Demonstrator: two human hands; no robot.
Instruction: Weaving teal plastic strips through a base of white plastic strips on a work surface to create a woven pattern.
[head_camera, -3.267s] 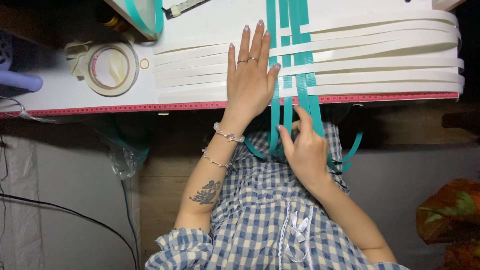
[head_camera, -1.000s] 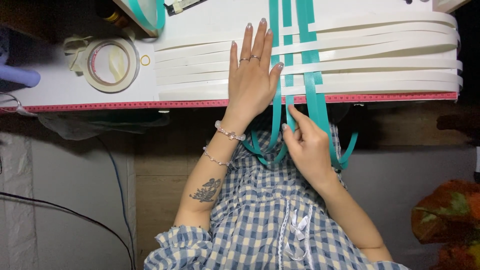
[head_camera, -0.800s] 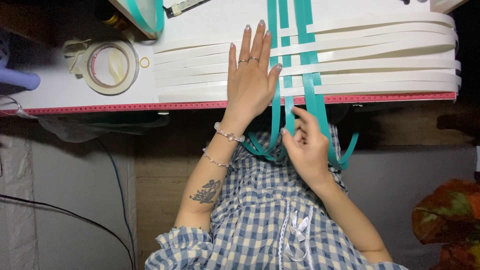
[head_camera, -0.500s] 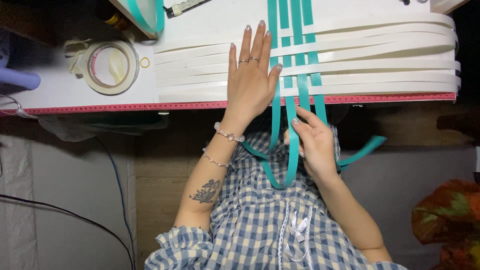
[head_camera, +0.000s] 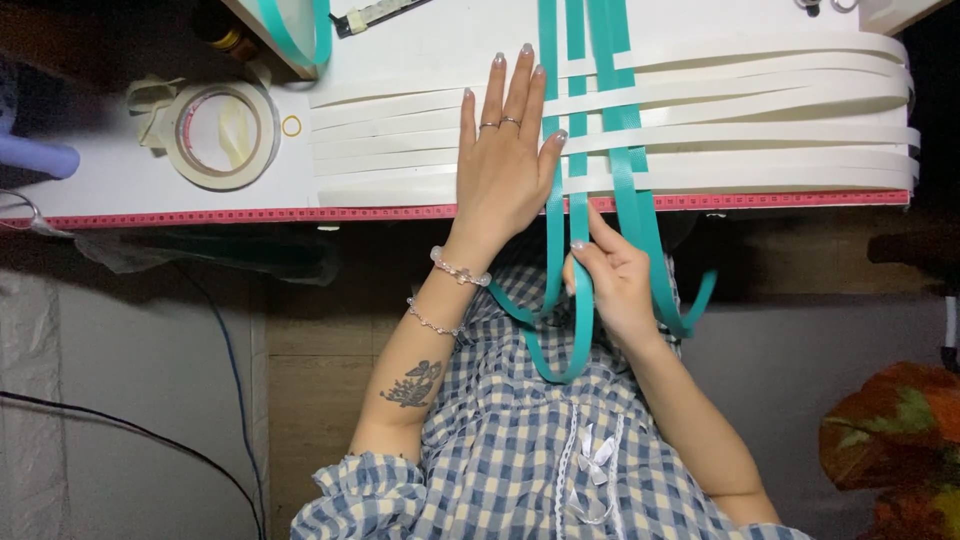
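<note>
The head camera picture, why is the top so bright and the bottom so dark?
In the head view, light falls on the white tabletop and the white flat strips, so they nearly glare; below the table edge it is shadowed. The left hand and the right hand, holding a teal plastic strip, look sharp, not blurred.

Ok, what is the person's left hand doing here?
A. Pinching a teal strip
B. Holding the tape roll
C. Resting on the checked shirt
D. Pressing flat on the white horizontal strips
D: the left hand lies open, fingers spread, on the white horizontal strips on the table.
</note>
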